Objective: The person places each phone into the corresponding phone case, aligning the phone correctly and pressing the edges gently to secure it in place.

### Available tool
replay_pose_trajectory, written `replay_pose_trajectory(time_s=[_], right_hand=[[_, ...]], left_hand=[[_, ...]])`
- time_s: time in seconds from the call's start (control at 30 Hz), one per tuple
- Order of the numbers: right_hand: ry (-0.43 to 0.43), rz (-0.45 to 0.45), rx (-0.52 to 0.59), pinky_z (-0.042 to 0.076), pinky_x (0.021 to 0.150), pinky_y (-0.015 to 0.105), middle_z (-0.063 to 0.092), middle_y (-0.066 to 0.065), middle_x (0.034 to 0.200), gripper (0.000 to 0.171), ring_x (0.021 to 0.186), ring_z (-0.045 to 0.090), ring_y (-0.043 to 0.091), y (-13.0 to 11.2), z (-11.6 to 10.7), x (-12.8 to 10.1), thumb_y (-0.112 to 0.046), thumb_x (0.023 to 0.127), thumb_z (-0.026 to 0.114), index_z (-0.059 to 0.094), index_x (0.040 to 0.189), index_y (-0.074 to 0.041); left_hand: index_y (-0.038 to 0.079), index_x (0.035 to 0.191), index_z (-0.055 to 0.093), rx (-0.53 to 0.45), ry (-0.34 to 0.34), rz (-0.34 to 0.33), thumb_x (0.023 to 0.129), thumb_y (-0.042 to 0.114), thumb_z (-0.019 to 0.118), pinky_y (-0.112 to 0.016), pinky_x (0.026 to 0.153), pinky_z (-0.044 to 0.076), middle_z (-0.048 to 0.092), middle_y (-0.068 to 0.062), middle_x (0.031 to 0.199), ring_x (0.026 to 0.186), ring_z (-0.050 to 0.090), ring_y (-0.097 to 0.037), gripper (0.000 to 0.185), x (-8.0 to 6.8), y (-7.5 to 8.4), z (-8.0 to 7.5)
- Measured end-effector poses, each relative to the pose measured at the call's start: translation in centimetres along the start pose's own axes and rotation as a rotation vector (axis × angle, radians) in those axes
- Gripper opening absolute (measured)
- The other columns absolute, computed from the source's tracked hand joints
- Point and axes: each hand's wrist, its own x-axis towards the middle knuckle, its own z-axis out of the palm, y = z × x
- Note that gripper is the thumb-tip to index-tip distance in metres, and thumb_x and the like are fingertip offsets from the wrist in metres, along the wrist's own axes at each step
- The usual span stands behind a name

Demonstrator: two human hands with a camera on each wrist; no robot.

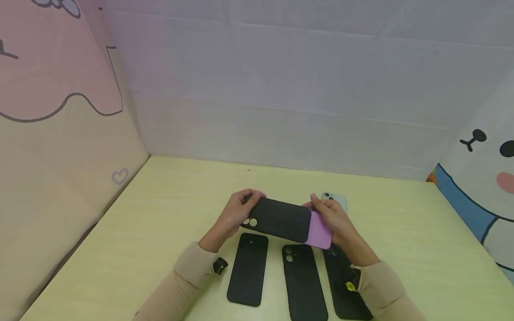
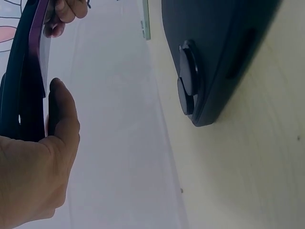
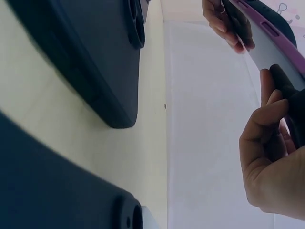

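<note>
Above the table, both hands hold a black phone case (image 1: 279, 218) together with a purple phone (image 1: 319, 231). The case overlaps the phone, whose purple end sticks out at the right in the head view. My left hand (image 1: 237, 211) grips the case's left end, beside its two round camera holes. At the other end my right hand (image 1: 333, 218) pinches the purple phone, thumb on top. The right wrist view shows the phone's glossy screen (image 3: 261, 44) turned away from the head camera, with the right fingers (image 3: 267, 114) at its edge.
Below the hands lie several black phone-shaped pieces: one at left (image 1: 247, 269), another in the middle (image 1: 305, 283), a third (image 1: 341, 281) partly behind the right wrist. A pale green phone (image 1: 339, 200) lies behind the right hand. Fabric walls (image 1: 281, 89) enclose the pale yellow table (image 1: 180, 191).
</note>
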Motion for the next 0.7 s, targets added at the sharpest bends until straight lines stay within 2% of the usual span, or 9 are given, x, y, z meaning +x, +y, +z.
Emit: replay_pose_trajectory(time_s=[0.33,0.53,0.7], right_hand=[[0.013,0.007,0.07,0.052,0.054,0.023,0.067,-0.006,0.07,0.037,0.059,0.064,0.007,0.3,0.7,0.3,-0.037,0.096,0.045,0.069,0.075,-0.018],[0.043,0.017,0.082,0.051,0.054,0.022,0.065,-0.006,0.067,0.038,0.057,0.062,0.007,0.3,1.0,0.3,-0.035,0.096,0.044,0.068,0.072,-0.018],[0.078,0.061,0.115,0.05,0.052,0.021,0.062,-0.006,0.063,0.036,0.054,0.06,0.006,0.1,1.4,0.2,-0.032,0.096,0.046,0.065,0.069,-0.018]], left_hand=[[0.005,0.107,0.063,-0.004,-0.016,-0.005,0.096,0.025,0.048,-0.026,0.069,0.051,0.064,-0.007,0.087,0.073,0.062,-0.011,0.028,0.0,-0.4,0.5],[0.004,0.105,0.063,-0.013,0.004,-0.008,0.096,0.024,0.048,-0.026,0.069,0.051,0.063,-0.006,0.084,0.071,0.063,-0.012,0.027,0.0,-0.5,0.6],[0.003,0.105,0.064,-0.037,0.015,0.031,0.094,0.029,0.051,-0.026,0.068,0.052,0.063,-0.005,0.081,0.068,0.062,-0.011,0.031,-0.3,-0.5,0.6]])
